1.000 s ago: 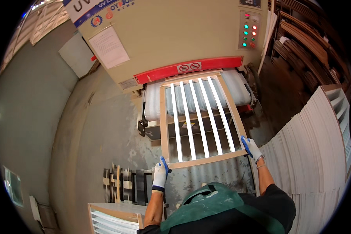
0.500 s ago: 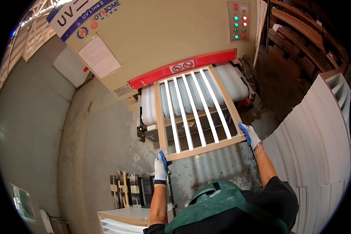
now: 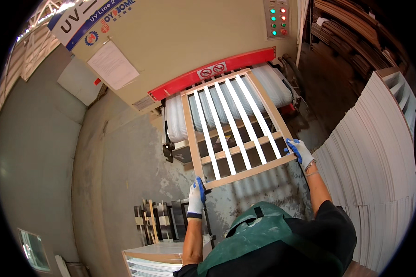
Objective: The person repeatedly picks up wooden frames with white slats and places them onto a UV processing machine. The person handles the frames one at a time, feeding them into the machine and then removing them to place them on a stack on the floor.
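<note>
Left hand (image 3: 197,197): gripped the slatted wooden frame (image 3: 235,127) at its near-left corner.
Right hand (image 3: 301,152): grabbed the near-right corner.
Frame: lay on the machine's rollers (image 3: 178,121).

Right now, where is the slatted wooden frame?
In the head view the frame sits at centre, its far end over the white rollers below the red bar. The left hand and right hand grip its near corners.
</note>
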Motion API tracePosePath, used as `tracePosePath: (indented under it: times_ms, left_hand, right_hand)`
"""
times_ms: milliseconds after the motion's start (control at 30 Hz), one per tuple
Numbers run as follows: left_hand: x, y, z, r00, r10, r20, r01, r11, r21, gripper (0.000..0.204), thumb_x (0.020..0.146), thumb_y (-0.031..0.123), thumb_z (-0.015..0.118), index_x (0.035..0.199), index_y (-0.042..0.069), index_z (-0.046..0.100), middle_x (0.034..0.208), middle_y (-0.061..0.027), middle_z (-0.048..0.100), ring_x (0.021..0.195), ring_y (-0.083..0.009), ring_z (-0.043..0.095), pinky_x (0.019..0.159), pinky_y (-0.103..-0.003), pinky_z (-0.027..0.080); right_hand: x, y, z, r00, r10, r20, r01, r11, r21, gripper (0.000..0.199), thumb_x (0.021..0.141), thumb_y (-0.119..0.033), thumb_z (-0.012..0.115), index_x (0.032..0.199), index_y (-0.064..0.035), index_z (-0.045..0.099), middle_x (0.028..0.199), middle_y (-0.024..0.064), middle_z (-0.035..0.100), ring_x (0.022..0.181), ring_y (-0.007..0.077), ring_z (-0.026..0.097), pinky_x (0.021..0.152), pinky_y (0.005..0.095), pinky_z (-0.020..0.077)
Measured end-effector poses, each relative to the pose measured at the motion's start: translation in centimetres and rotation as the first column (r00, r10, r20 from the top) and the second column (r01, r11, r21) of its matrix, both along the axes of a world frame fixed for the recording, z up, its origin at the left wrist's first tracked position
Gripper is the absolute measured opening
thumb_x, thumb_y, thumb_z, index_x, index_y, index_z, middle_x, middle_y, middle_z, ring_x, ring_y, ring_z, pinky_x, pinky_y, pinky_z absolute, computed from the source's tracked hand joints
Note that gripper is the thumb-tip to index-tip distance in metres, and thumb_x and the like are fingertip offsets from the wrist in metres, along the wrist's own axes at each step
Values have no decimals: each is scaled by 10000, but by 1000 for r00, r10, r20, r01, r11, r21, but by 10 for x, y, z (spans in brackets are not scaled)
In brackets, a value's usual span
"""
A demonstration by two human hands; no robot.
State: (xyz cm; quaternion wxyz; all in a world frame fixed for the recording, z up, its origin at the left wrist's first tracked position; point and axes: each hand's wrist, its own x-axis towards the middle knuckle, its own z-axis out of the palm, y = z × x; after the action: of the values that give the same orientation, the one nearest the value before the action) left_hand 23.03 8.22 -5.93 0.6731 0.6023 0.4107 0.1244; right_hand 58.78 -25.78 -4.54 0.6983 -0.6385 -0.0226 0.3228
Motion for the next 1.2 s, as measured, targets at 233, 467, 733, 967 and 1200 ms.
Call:
tracePosePath:
  times_ms: [233, 467, 733, 967, 1200]
  left_hand:
    - [-39, -55, 14, 990, -87, -108, 93, 995, 47, 563, 1071, 449, 348, 1113, -47, 613, 866, -149, 648, 718, -234, 704, 666, -336, 575]
    - [-73, -100, 33, 987, -156, -47, 158, 987, 34, 522, 1074, 417, 350, 1023, -43, 591, 839, -153, 616, 701, -217, 666, 626, -333, 542]
    - [-103, -130, 30, 979, -191, 65, 188, 981, 46, 472, 1075, 361, 362, 990, -41, 594, 818, -138, 620, 707, -228, 671, 623, -334, 545]
    - [-112, -137, 29, 972, -233, -34, 235, 968, 88, 430, 1063, 330, 379, 957, -41, 569, 767, -139, 608, 679, -237, 662, 609, -356, 518]
    - [-116, -145, 48, 975, -217, -47, 218, 976, 16, 423, 1056, 341, 410, 938, -33, 570, 739, -107, 562, 659, -202, 638, 596, -337, 505]
  right_hand:
    - [-44, -57, 8, 997, -75, -10, 75, 996, -46, 255, 923, -275, 697, 1005, -35, 670, 781, 41, 647, 660, 167, 661, 576, 293, 532]
    - [-82, -105, 12, 987, -155, -39, 153, 987, -52, 282, 911, -273, 711, 1038, -23, 681, 810, 50, 649, 666, 177, 660, 554, 297, 530]
    - [-113, -128, 30, 982, -187, 3, 186, 972, -145, 301, 895, -263, 726, 1032, 3, 688, 784, 60, 641, 630, 173, 641, 531, 295, 521]
    - [-122, -144, 21, 979, -203, -3, 202, 974, -99, 281, 907, -249, 707, 1020, 7, 684, 757, 65, 632, 594, 168, 633, 536, 303, 541]
    - [-130, -153, 15, 979, -203, 28, 205, 970, -132, 299, 909, -262, 706, 1035, 8, 688, 768, 67, 641, 590, 173, 634, 532, 302, 536]
